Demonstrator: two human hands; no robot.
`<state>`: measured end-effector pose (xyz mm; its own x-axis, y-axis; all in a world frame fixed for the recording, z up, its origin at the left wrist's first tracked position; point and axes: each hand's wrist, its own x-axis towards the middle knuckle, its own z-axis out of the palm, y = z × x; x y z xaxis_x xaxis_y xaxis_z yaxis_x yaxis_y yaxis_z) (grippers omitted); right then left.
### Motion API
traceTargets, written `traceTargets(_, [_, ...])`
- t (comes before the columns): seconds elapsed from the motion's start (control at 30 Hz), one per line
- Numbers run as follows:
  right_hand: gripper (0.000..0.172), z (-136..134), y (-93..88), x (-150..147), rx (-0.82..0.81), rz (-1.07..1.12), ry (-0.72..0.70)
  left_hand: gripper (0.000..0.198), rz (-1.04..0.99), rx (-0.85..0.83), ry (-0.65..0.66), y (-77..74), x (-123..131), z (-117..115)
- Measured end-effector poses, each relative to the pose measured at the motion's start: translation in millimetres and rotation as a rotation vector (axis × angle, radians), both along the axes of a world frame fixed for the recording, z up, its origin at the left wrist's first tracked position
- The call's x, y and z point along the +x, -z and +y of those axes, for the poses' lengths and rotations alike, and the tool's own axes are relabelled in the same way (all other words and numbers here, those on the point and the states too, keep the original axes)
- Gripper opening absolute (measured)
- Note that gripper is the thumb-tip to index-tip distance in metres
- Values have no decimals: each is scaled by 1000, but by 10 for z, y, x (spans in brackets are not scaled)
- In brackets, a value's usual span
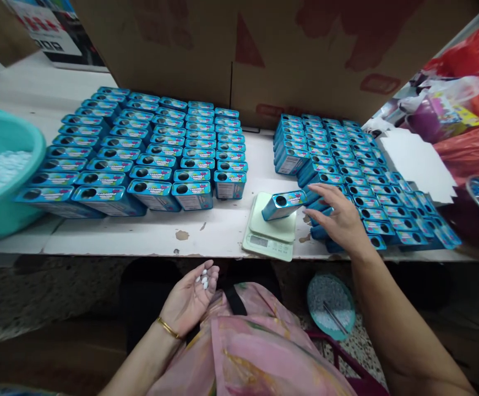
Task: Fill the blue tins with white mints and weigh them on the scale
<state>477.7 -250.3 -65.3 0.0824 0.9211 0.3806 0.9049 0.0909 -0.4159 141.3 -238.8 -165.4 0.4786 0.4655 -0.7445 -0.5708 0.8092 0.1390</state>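
The unclenched left hand point(190, 300) cups oval pellets point(205, 285). The right hand point(341, 220) curves unclosed beside a glossy oblong box point(283, 206) on the scale point(266, 245), surface's point(214, 234) front edge.

At the center of these directions, a pale scale point(268, 232) sits on the white table point(218, 234), bearing a blue box point(284, 205) with a dark round hole in its top. The right hand point(342, 217) is at 3 o'clock, thumb and fingers parted beside the box; contact is hard to tell. Toward 7 o'clock, the left hand point(190, 297) lies palm up, holding several white pellets point(205, 281). Similar boxes stand in rows point(151, 188) at 10 o'clock and in more rows point(353, 180) at 2. A turquoise basin point(8, 217) of white pieces is at 9, cardboard point(206, 55) at 12.
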Motion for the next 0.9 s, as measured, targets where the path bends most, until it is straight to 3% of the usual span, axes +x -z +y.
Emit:
traceTargets(0.17, [58, 93, 35, -89, -59, -64, -107, 19, 16, 0, -36, 28, -71, 11])
traceTargets(0.4, [60, 251, 35, -206, -134, -135, -186, 18, 8, 23, -59, 112, -181, -14])
traceTargets(0.6, [38, 282, 40, -254, -123, -161, -156, 17, 8, 38, -76, 157, -250, -39])
traceTargets(0.77, [38, 487, -40, -726, -79, -176, -211, 16, 26, 20, -94, 120, -227, -30])
traceTargets(0.9, [40, 773, 102, -1225, -70, -245, -198, 17, 42, 30, -96, 89, -193, -8])
